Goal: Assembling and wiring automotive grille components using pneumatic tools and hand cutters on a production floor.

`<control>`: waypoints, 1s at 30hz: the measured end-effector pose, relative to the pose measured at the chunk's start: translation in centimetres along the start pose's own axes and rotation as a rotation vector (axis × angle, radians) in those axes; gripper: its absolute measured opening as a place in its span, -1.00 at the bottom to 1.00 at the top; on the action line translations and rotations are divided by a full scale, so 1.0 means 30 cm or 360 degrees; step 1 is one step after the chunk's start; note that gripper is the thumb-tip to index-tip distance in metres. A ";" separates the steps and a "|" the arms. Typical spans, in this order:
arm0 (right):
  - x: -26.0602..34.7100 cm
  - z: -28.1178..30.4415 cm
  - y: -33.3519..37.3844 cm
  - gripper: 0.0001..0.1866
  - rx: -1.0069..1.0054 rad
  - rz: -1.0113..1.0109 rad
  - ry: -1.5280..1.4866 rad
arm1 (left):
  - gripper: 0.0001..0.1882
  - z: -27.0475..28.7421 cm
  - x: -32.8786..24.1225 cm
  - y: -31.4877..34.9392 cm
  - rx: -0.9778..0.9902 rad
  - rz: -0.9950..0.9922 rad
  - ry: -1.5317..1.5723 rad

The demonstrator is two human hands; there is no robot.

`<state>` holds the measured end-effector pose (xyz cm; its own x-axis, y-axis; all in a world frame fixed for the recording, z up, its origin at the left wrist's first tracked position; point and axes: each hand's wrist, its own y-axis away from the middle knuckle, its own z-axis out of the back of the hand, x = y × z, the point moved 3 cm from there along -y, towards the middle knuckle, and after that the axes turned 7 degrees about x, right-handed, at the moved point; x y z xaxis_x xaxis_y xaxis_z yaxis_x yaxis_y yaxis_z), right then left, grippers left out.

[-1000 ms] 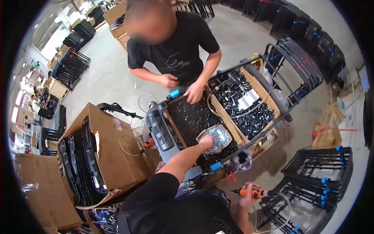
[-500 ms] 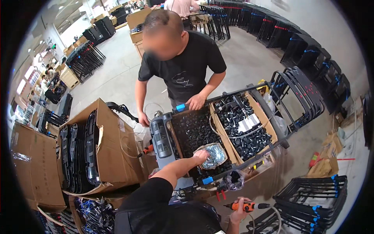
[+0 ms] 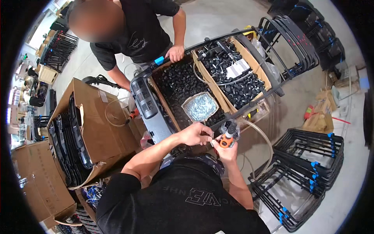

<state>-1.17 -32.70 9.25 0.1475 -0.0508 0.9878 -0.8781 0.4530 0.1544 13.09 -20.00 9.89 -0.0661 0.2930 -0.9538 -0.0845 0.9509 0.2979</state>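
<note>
In front of my chest both hands meet over the near edge of the black frame. My right hand is closed round an orange and black power screwdriver, whose black end points up and away from me. The fingertips of my left hand are pinched together beside the tool's near end. A small silvery screw seems to be between them, mostly hidden by the fingers. Just beyond lies a carton tray of silver screws, set on the black knobs in a larger cardboard box.
A second box of black knobs with stems stands to the right. The frame's grey vented cover is at left, near a carton of black panels. Across the frame a co-worker rests a hand on it. Black frames are stacked at right.
My left hand has left the screw tray and come back to meet my right hand. The screwdriver has moved up and left to the frame's near edge. The view has shifted.
</note>
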 end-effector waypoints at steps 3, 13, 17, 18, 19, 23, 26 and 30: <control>0.036 -0.042 -0.029 -0.83 0.0179 -0.0034 0.0224 | -0.87 0.020 0.002 0.040 -0.0138 -0.0078 0.0021; 0.000 -0.138 -0.102 -0.80 0.0317 -0.0256 -0.0154 | -0.89 0.093 0.060 0.093 -0.0606 -0.0124 0.0412; 0.021 -0.146 -0.155 -0.79 0.0123 -0.0177 -0.0276 | -0.89 0.145 0.085 0.078 -0.0751 -0.0149 0.0657; 0.030 -0.145 -0.164 -0.78 0.0059 -0.0162 -0.0310 | -0.88 0.150 0.084 0.075 -0.0788 -0.0161 0.0642; 0.036 -0.148 -0.177 -0.78 0.0049 -0.0172 -0.0307 | -0.88 0.151 0.082 0.067 -0.0778 -0.0154 0.0650; 0.038 -0.152 -0.215 -0.78 0.0081 -0.0304 -0.0246 | -0.86 0.142 0.071 0.030 -0.0689 -0.0038 0.0763; 0.044 -0.156 -0.225 -0.80 0.0119 -0.0016 -0.0029 | -0.83 0.144 0.066 0.006 -0.0695 0.0020 0.0572; 0.021 -0.130 -0.233 -0.80 0.0116 -0.0062 0.0072 | -0.80 0.152 0.074 -0.032 -0.0648 0.0047 0.0415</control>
<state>6.82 -32.43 8.72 0.2009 -0.0262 0.9793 -0.9017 0.3856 0.1954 17.55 -19.81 7.31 -0.3170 0.2350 -0.9188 -0.4578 0.8105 0.3653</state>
